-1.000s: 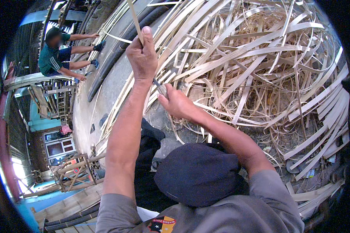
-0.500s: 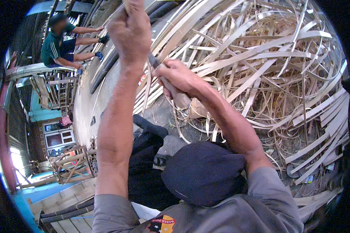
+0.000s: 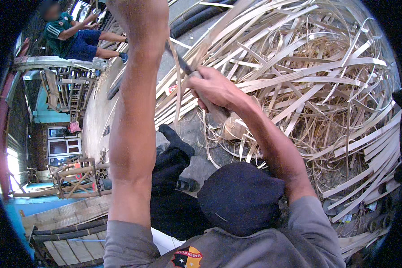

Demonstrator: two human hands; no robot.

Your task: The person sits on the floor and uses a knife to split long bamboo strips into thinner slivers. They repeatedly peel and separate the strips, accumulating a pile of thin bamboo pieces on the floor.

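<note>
My left hand [image 3: 138, 20] is stretched far out at the top edge, where its fingers are cut off, so what it holds is hidden. Lower and to the right, my right hand [image 3: 213, 88] is closed round the wooden handle of a knife [image 3: 219, 111]. The knife's dark blade slants up and left toward my left forearm. A thin, pale bamboo strip [image 3: 179, 96] hangs in a curve beside the blade, and its upper end disappears near my left wrist.
Long bamboo strips and curled shavings form a tangled heap [image 3: 308, 85] on the right. More flat strips [image 3: 379, 154] fan out at the right rim. Dark poles [image 3: 194, 22] lie beyond my hands. Another person [image 3: 69, 38] sits at upper left. Slatted panels [image 3: 71, 212] lie at lower left.
My left arm has reached farther up, taking its fingers out of the picture. My right hand, still round the knife, sits slightly farther right. The other person's hands have risen and come closer together.
</note>
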